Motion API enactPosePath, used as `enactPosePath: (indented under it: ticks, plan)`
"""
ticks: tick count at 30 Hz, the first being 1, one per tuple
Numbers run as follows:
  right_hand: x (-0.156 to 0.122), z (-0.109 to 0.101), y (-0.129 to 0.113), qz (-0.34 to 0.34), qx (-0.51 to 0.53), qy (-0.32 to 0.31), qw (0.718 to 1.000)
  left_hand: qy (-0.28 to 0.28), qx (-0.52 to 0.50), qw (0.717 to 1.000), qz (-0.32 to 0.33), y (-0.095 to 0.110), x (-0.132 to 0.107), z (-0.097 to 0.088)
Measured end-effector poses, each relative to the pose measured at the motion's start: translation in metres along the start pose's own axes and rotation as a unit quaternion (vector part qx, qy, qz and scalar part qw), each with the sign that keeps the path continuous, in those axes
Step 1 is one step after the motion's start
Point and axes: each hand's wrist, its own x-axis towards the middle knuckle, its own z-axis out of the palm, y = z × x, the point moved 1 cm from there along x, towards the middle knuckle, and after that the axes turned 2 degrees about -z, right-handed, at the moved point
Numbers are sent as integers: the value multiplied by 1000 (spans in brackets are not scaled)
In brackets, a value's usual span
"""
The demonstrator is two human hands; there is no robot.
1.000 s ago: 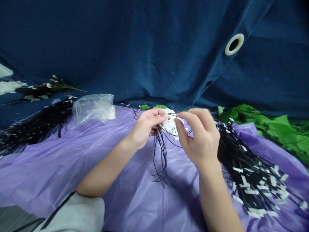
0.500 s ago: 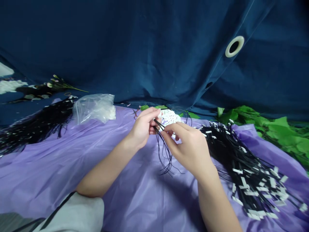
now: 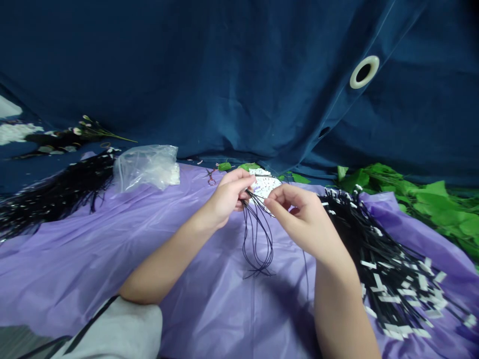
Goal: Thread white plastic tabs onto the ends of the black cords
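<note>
My left hand (image 3: 229, 195) pinches the top ends of a small bundle of thin black cords (image 3: 256, 238) that hang down onto the purple plastic sheet (image 3: 209, 309). My right hand (image 3: 299, 215) is closed in a pinch right beside it, holding one black cord near its top; that strand trails down below the wrist. Just behind both hands lies a small heap of white tags (image 3: 265, 184). To the right of my right arm spreads a large pile of black cords with white tags (image 3: 389, 269).
A clear plastic bag (image 3: 146, 166) lies at the back left, next to another pile of black cords (image 3: 52, 195). Green leaves (image 3: 437, 204) lie at the right. A dark blue tarp with a white eyelet (image 3: 363, 72) hangs behind. Small scissors (image 3: 210, 176) lie near the leaves.
My right hand dropped from above the white tags to meet my left hand, then drew slightly right with one cord pinched. The hanging bundle shifted a little.
</note>
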Motion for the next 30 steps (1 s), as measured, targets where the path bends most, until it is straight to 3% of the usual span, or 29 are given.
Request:
enactPosePath:
  ticks: [4, 6, 8, 10, 12, 16, 20, 22, 24, 27, 30]
  plan:
    - [-1, -16, 9, 25, 195, -129, 972, -9, 3, 1000, -21, -1, 5, -2]
    - [-4, -28, 13, 1, 292, -178, 940, -9, 3, 1000, -22, -1, 8, -4]
    - [-7, -42, 16, -53, 372, -183, 908, -8, 1, 1000, -23, 0, 10, -6]
    - [-11, -56, 18, -109, 428, -141, 886, -8, 0, 1000, -24, 0, 11, -7]
    - [-15, -69, 20, -143, 455, -52, 877, -11, 4, 1000, -25, 0, 10, -7]
    - [-17, -87, 24, -146, 491, 137, 848, -20, 10, 999, -24, 0, 8, -4]
    - [-14, -90, 20, -194, 520, 217, 803, -54, 0, 998, -17, -1, 4, -2]
    - [-13, -87, 17, -198, 496, 240, 811, -75, -6, 997, -7, -2, 2, -1]
    - [-14, -81, 14, -169, 431, 247, 851, -82, -12, 997, 6, -2, -1, 1]
    - [-18, -67, 9, -124, 315, 199, 920, -83, -11, 996, 16, 0, -6, 2]
    - [-21, -48, 2, -96, 197, 155, 963, -90, -6, 996, 14, 1, -10, 4]
